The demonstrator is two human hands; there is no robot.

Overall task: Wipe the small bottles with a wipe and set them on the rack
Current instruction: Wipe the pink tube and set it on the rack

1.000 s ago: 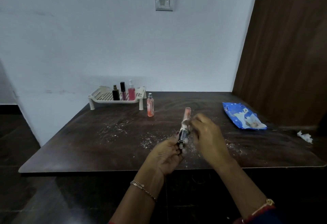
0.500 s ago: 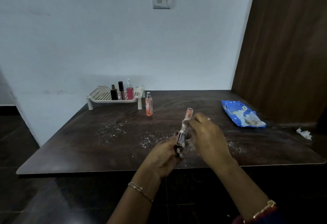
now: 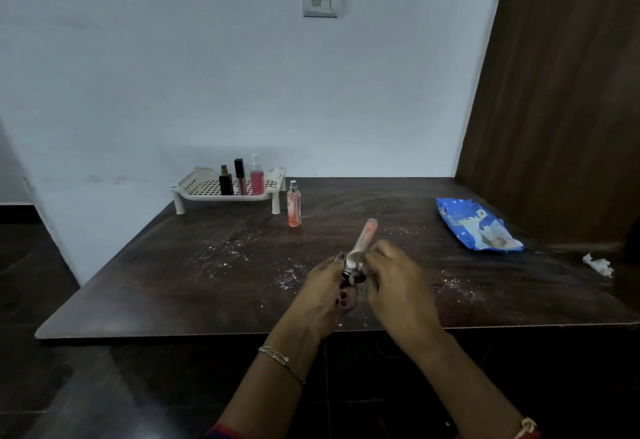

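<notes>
Now your right hand [image 3: 398, 286] has slid down the slim pink tube [image 3: 363, 241], so the wipe [image 3: 354, 259] that sat near the middle of it a second ago is bunched at the lower end, just above the dark cap; more of the pink body shows bare above your fingers than before. Your left hand [image 3: 329, 295] stays curled closed around the capped base, holding the tube tilted, its top leaning away from you and to the right, above the table [image 3: 346, 203]. Your right fingers are pinched together on the wipe against the tube, not spread. That downward pass suggests the upper body is done and only the cap end is left to clean on this one. On the white rack [image 3: 197, 187] at the far left stand three small bottles: a black one [image 3: 225, 182], a dark-capped tube [image 3: 240, 177] and a pink spray bottle [image 3: 257, 177]. One orange spray bottle [image 3: 294, 204] waits on the table just beside the rack's right leg, probably next in line. The blue wipe pack [image 3: 474, 224] lies well apart to your right
</notes>
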